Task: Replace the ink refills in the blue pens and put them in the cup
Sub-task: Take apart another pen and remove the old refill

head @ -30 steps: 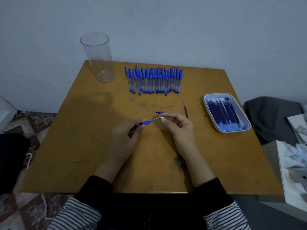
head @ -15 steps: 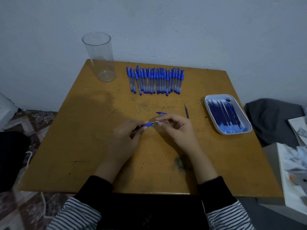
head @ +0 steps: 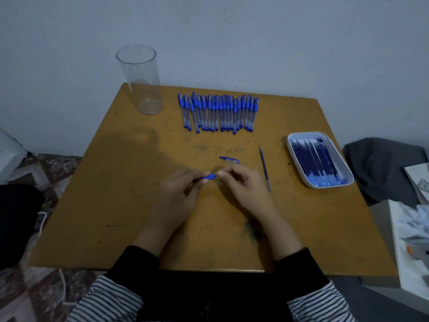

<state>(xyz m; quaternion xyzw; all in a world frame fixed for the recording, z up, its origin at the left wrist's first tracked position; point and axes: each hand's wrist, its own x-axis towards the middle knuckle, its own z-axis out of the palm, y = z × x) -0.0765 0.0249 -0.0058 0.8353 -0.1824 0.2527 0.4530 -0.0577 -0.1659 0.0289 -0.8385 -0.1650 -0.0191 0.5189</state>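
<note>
A scuffed yellow table (head: 104, 205) fills the frame's middle, with a pale wall (head: 255, 38) behind. At centre the left hand (head: 178, 194) and right hand (head: 243, 189) pinch one pen (head: 209, 176) — its barrel mostly hidden.

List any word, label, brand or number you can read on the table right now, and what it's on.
No text can be read anywhere in this view.
Row of pens: any barrel print is too small to read.
Held pen: mostly hidden by fingers, nothing legible.
Clear cup and refill tray: no label visible.
Papers at the right edge: dark marks, too blurred to read.
</note>
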